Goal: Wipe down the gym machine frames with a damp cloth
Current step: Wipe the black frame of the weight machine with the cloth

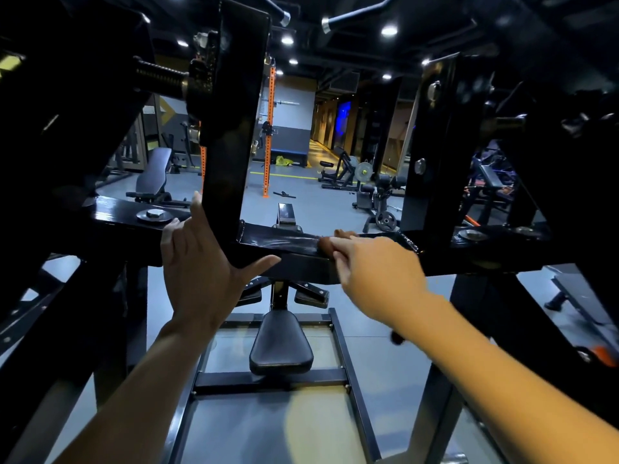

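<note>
Two hands point(201, 262) point(375, 272) on black crossbar point(284, 244)

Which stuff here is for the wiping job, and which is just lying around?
For the job: left hand, right hand, brown cloth, black crossbar, upright post.

Lying about: seat pad, bench, bar on floor, weight plate.

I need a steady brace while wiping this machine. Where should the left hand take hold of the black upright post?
Probably low on the black upright post, just above the crossbar, coming from the left, where the left hand is. Its flat, bare faces suit an open palm with the thumb wrapped around the front.
</note>
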A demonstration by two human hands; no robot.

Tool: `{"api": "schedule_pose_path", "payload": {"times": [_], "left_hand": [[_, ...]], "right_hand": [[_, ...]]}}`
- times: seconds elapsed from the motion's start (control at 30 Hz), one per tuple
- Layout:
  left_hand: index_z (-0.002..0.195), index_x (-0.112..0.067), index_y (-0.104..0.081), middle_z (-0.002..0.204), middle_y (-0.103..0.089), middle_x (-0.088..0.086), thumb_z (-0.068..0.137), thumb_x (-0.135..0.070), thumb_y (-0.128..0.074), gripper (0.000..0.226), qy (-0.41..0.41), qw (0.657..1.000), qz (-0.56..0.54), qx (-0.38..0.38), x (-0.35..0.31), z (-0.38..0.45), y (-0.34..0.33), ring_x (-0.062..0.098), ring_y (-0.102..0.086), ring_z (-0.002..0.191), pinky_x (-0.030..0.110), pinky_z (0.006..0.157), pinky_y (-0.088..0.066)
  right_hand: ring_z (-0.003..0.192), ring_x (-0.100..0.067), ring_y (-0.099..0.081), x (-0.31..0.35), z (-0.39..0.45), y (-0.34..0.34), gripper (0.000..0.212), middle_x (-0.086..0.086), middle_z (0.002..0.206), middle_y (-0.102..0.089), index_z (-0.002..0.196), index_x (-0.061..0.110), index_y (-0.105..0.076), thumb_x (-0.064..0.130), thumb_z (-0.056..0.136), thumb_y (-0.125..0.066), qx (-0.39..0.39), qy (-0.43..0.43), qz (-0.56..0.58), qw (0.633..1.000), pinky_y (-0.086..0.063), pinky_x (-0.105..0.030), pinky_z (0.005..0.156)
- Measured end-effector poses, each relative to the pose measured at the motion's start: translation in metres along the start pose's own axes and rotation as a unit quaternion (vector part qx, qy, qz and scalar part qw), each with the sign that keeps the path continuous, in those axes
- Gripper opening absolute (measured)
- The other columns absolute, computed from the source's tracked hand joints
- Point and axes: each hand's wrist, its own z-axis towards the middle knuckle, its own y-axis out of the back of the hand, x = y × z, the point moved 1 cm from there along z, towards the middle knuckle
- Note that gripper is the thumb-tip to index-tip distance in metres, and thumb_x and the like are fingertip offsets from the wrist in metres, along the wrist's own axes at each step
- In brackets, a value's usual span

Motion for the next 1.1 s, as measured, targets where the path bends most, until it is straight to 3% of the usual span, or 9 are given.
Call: {"api": "schedule_pose_path", "payload": {"times": [0.1, 0.2, 0.27, 0.43, 0.57, 0.73, 0.87, 0.93, 1.1], "left_hand": [[0.155, 0.004, -0.021, 0.131, -0.056, 0.027, 0.068, -0.1, -0.043, 0.138, 0.002, 1.0, -0.004, 0.003, -0.001, 0.0, 0.001, 0.041, -0.049, 0.126, 0.049, 0.117, -0.025], [0.155, 0.004, -0.021, 0.131, -0.057, 0.026, 0.067, -0.1, -0.044, 0.138, 0.001, 1.0, -0.009, 0.005, 0.0, 0.001, 0.002, 0.041, -0.048, 0.128, 0.049, 0.118, -0.024], [0.155, 0.004, -0.02, 0.131, -0.057, 0.026, 0.066, -0.099, -0.048, 0.139, -0.003, 1.0, -0.017, 0.009, 0.0, 0.001, 0.002, 0.041, -0.049, 0.127, 0.05, 0.117, -0.026], [0.156, 0.005, -0.02, 0.13, -0.057, 0.028, 0.067, -0.098, -0.046, 0.139, -0.002, 1.0, -0.016, 0.001, 0.0, 0.0, 0.0, 0.042, -0.05, 0.125, 0.051, 0.117, -0.026], [0.156, 0.005, -0.02, 0.13, -0.055, 0.028, 0.07, -0.099, -0.04, 0.137, -0.007, 1.0, -0.006, -0.006, 0.0, -0.001, 0.001, 0.042, -0.048, 0.123, 0.051, 0.115, -0.027], [0.155, 0.005, -0.021, 0.132, -0.054, 0.028, 0.07, -0.097, -0.044, 0.135, -0.009, 1.0, 0.004, -0.009, -0.001, -0.001, 0.001, 0.039, -0.044, 0.124, 0.05, 0.114, -0.028], [0.155, 0.007, -0.022, 0.136, -0.05, 0.028, 0.071, -0.097, -0.043, 0.135, -0.005, 1.0, 0.021, -0.001, -0.001, -0.002, 0.002, 0.041, -0.045, 0.124, 0.05, 0.114, -0.029], [0.155, 0.007, -0.022, 0.137, -0.05, 0.028, 0.072, -0.098, -0.042, 0.135, -0.009, 1.0, 0.029, 0.002, -0.002, -0.001, 0.002, 0.042, -0.046, 0.124, 0.049, 0.114, -0.029], [0.154, 0.007, -0.024, 0.134, -0.053, 0.028, 0.071, -0.097, -0.046, 0.135, -0.006, 1.0, 0.025, -0.001, -0.002, -0.001, 0.002, 0.043, -0.05, 0.125, 0.05, 0.116, -0.03]], "right_hand": [[0.075, -0.017, -0.056, -0.038, -0.003, 0.015, 0.033, 0.007, 0.088, -0.062, 0.136, 0.042, -0.061, 0.039, 0.109, -0.041, 0.002, -0.06, -0.032, 0.998, -0.041, -0.026, 0.052], [0.086, -0.029, -0.06, -0.043, 0.019, 0.005, 0.032, -0.004, 0.09, -0.061, 0.127, 0.031, -0.066, 0.028, 0.107, -0.041, 0.015, -0.131, -0.071, 0.989, -0.042, -0.034, 0.062], [0.091, -0.032, -0.062, -0.021, 0.023, -0.004, 0.033, -0.006, 0.094, -0.062, 0.125, 0.031, -0.066, 0.019, 0.102, -0.045, 0.008, -0.112, -0.072, 0.991, -0.045, -0.035, 0.063], [0.086, -0.022, -0.066, -0.015, -0.015, 0.0, 0.031, 0.007, 0.111, -0.071, 0.132, 0.038, -0.06, 0.038, 0.108, -0.041, -0.046, -0.025, -0.028, 0.998, -0.05, -0.029, 0.057], [0.08, -0.027, -0.06, -0.038, 0.024, 0.002, 0.035, -0.005, 0.093, -0.062, 0.127, 0.031, -0.069, 0.028, 0.105, -0.042, 0.01, -0.153, -0.096, 0.983, -0.04, -0.032, 0.062], [0.095, -0.025, -0.065, 0.012, 0.009, -0.006, 0.038, 0.001, 0.112, -0.07, 0.135, 0.041, -0.06, 0.03, 0.105, -0.042, -0.002, -0.021, -0.018, 1.0, -0.05, -0.031, 0.066], [0.081, -0.02, -0.06, -0.038, 0.005, 0.008, 0.038, 0.003, 0.103, -0.071, 0.136, 0.047, -0.061, 0.034, 0.107, -0.041, 0.008, -0.09, -0.052, 0.995, -0.042, -0.027, 0.053], [0.086, -0.026, -0.062, -0.043, 0.023, 0.003, 0.042, -0.004, 0.1, -0.07, 0.134, 0.043, -0.064, 0.026, 0.104, -0.041, 0.021, -0.133, -0.065, 0.989, -0.042, -0.031, 0.058], [0.095, -0.026, -0.063, 0.011, 0.013, -0.003, 0.038, -0.001, 0.109, -0.068, 0.134, 0.042, -0.061, 0.025, 0.105, -0.042, 0.01, -0.035, -0.025, 0.999, -0.044, -0.033, 0.064]]}}
